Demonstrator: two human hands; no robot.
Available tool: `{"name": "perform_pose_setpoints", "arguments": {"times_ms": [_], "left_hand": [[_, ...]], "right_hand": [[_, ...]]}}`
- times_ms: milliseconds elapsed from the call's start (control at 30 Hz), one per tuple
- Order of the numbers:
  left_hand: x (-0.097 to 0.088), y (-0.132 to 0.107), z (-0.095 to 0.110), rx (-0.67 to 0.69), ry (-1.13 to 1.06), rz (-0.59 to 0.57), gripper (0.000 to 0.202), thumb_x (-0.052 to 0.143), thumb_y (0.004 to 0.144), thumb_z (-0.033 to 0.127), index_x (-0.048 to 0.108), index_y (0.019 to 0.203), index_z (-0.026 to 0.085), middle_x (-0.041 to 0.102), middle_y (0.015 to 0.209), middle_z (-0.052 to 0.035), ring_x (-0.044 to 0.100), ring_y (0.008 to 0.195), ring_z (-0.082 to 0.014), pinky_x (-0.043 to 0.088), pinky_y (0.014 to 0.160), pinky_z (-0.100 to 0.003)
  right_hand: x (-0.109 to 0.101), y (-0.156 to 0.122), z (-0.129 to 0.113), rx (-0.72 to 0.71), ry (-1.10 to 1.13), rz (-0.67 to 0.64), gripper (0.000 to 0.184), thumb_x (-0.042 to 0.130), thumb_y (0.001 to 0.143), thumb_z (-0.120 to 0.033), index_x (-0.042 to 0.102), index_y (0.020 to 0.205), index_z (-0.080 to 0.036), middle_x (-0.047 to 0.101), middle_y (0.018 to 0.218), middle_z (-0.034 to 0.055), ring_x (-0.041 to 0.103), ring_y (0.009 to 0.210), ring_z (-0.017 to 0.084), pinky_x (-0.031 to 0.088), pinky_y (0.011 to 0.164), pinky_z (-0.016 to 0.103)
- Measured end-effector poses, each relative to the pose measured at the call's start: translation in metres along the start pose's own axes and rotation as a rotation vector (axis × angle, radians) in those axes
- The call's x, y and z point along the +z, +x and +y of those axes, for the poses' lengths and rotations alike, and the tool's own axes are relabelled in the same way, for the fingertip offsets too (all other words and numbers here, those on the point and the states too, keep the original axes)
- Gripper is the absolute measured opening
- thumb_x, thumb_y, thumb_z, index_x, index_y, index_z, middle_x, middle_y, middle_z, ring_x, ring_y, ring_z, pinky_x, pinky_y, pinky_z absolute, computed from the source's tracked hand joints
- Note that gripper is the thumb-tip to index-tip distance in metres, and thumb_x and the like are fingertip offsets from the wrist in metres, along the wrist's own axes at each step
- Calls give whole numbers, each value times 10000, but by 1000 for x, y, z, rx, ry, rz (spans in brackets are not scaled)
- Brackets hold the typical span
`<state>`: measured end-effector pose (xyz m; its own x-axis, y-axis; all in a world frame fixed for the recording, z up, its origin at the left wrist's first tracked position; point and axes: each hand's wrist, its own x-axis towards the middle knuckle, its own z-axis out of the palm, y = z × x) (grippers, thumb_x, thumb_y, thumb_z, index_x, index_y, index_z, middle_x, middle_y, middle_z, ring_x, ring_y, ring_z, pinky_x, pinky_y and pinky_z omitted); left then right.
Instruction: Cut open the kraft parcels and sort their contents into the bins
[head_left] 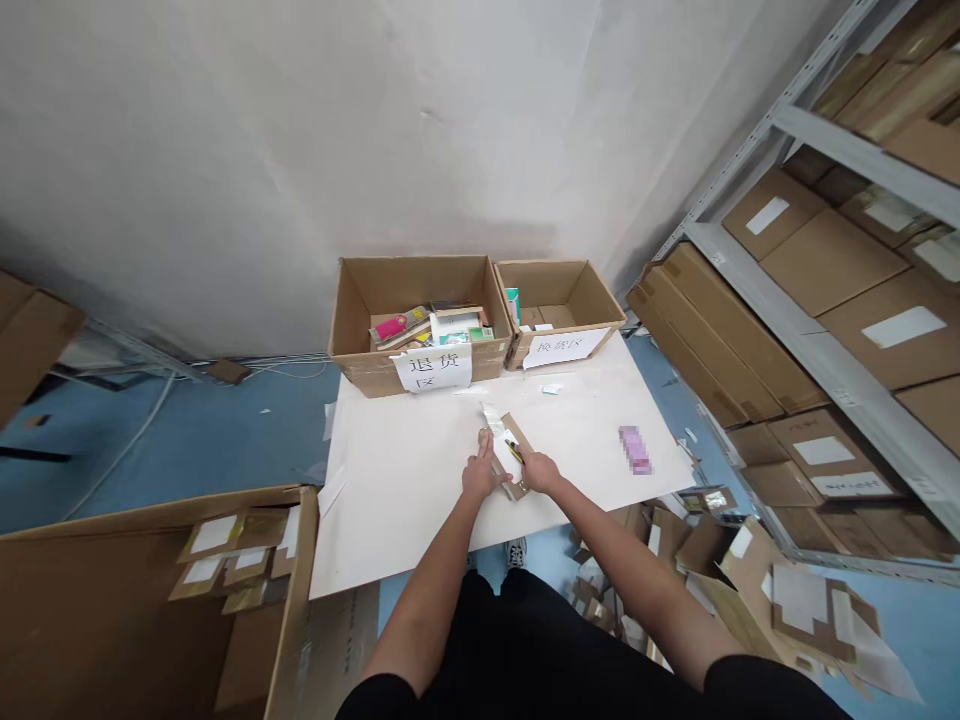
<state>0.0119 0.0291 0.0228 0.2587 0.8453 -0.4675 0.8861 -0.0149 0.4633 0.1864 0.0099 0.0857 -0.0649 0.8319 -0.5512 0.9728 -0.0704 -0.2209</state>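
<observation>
A small, narrow cardboard box [517,430] with a white label lies slanted on the white tabletop in front of me. My left hand [480,468] holds its left side, fingers stretched along the edge and thumb near the lower end. In my right hand [537,470] is a yellow and black utility knife [514,452], its front end over the label. A white strip of paper [491,418] sticks out at the box's upper left. Whether the blade touches the box is too small to tell.
Two open cartons with paper signs, one holding several packets [352,340] and one at its right [577,290], stand at the table's back. A blurred pink item [635,450] lies right. A large carton [300,560] stands left; discarded cardboard [750,590] and shelving [825,320] are right.
</observation>
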Motion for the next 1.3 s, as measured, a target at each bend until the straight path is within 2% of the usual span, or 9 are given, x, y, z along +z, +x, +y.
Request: {"name": "perform_pose_setpoints", "arguments": {"times_ms": [133,300,467,600,667,733,867,1100,1300], "left_hand": [[2,2,-1,18,2,23,1207,756,800,617,-65,1665,426,62,1781,-13,573,1283,-342,528,949,-407],[2,6,1,16,38,6,1159,718,817,640,-51,1662,448,1,1783,2,582,1267,-352,534,954,-441],[-1,7,2,12,103,-53,998,641,846,687,91,1656,490,-63,1778,76,541,1300,-379,530,981,-474],[-4,6,4,7,99,-58,995,619,852,695,94,1664,460,-90,1774,91,484,1343,-391,534,976,-469],[-3,6,5,10,99,-60,990,610,861,686,87,1668,450,-93,1774,88,464,1357,-393,533,975,-464],[-2,5,7,20,113,-61,964,601,873,676,102,1667,451,-86,1777,73,462,1354,-395,527,977,-464],[1,5,11,32,123,-73,903,574,895,650,155,1666,435,-50,1782,19,465,1357,-417,504,999,-498],[-2,12,30,-45,183,-84,994,707,790,588,253,1650,382,-3,1782,-44,398,1430,-455,461,1058,-551],[-4,7,27,-61,151,-69,946,743,800,567,301,1620,402,28,1783,-27,534,1344,-362,519,995,-448]], "right_hand": [[3,-28,5,26,-29,-5,602,540,986,-308,408,1573,-271,742,1191,124,712,1080,302,479,826,339],[18,-63,11,74,-60,-25,617,485,961,-189,396,1563,-284,744,1172,120,714,1041,279,454,783,312],[24,-99,23,114,-92,-59,596,507,933,-175,435,1517,-271,745,1123,133,707,994,287,433,766,313],[32,-131,45,145,-92,-160,515,585,902,-188,534,1409,-262,743,1109,129,701,992,289,420,761,306],[36,-146,58,201,-33,-111,509,559,937,-200,507,1440,-261,745,1121,117,704,991,274,422,776,299],[38,-154,67,282,50,43,535,477,996,-213,413,1526,-252,746,1144,112,710,1002,262,429,801,299],[33,-142,61,259,164,204,574,418,1041,-255,301,1603,-267,740,1220,98,710,1062,259,447,862,304],[18,-78,25,84,185,188,625,419,1039,-232,261,1639,-309,684,1388,65,684,1154,238,468,940,305],[8,-27,13,-39,143,109,634,449,1005,-176,354,1618,-306,653,1439,63,681,1171,240,484,955,320]]}}
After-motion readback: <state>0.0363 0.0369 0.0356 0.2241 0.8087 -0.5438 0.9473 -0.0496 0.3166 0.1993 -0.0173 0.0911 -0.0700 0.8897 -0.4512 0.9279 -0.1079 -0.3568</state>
